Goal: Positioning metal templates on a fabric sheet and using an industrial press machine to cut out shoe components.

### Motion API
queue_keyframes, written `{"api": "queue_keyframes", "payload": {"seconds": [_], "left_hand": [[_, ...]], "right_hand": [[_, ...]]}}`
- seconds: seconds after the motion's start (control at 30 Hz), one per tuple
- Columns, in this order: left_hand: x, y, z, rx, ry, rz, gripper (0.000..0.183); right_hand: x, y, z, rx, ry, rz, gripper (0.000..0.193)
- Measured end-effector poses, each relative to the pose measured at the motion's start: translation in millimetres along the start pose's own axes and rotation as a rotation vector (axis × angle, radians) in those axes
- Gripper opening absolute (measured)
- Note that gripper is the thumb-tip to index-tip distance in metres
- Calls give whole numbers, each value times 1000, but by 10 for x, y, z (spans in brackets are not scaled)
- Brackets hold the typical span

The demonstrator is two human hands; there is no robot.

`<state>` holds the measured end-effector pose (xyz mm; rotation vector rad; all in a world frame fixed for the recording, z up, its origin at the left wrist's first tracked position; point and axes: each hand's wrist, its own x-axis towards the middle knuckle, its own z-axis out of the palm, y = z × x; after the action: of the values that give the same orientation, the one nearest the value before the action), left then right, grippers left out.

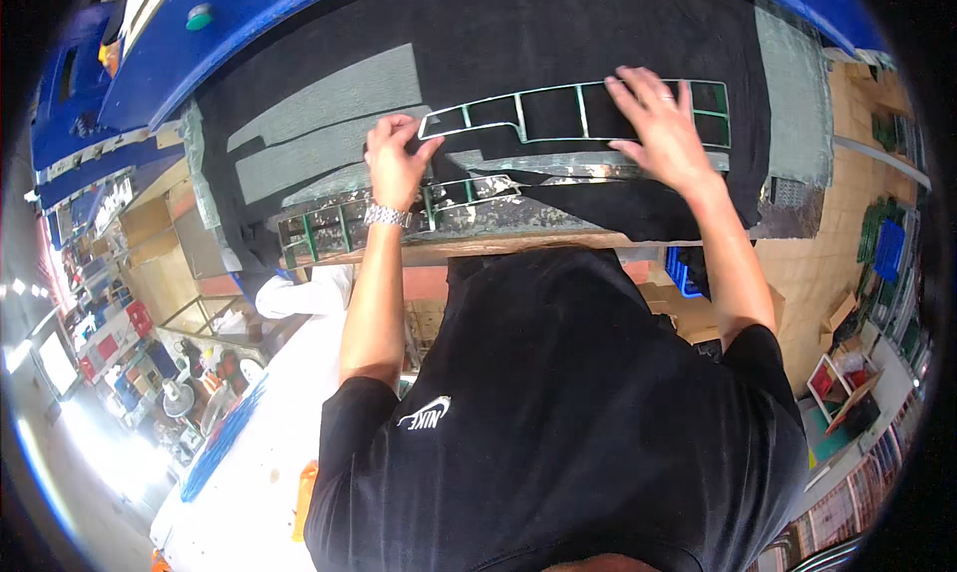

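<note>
A long, narrow metal cutting die [583, 111] with green-tinged edges and cross bars lies on black fabric [498, 23]. My left hand [397, 163], with a metal watch band at the wrist, has its thumb and curled fingers around the die's narrow left tip. My right hand [666, 128] rests across the wider right part, fingers spread over the far edge and thumb beside the near edge. Nearer to me, a second cutting die [344, 228] of similar shape lies along the front of the work surface, partly behind my left wrist.
Grey-green cut-out areas [339, 98] show through the fabric on the left. A wooden front edge [558, 241] runs before my body. Blue machine parts [229, 23] stand at the far side. A white covered surface [269, 412] is at lower left, and a blue crate [681, 273] sits below the edge.
</note>
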<state>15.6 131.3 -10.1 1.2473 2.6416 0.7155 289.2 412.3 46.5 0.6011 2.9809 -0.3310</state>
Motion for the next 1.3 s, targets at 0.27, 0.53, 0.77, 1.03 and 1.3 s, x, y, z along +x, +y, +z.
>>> {"api": "queue_keyframes", "payload": {"seconds": [0.27, 0.53, 0.77, 1.03, 1.3], "left_hand": [[2, 22, 47, -61, 52, 38, 29], [-28, 131, 154, 29, 59, 65, 30], [-171, 59, 189, -68, 114, -6, 36], [-171, -7, 155, -43, 111, 50, 26], [-186, -61, 229, -41, 151, 118, 24]], "right_hand": [[-816, 1131, 309, 292, 248, 320, 80], [-946, 1252, 353, 290, 342, 240, 74], [-1100, 1498, 431, 333, 402, 313, 65], [-1095, 1658, 390, 397, 310, 213, 38], [-1099, 1781, 322, 257, 307, 175, 33]]}}
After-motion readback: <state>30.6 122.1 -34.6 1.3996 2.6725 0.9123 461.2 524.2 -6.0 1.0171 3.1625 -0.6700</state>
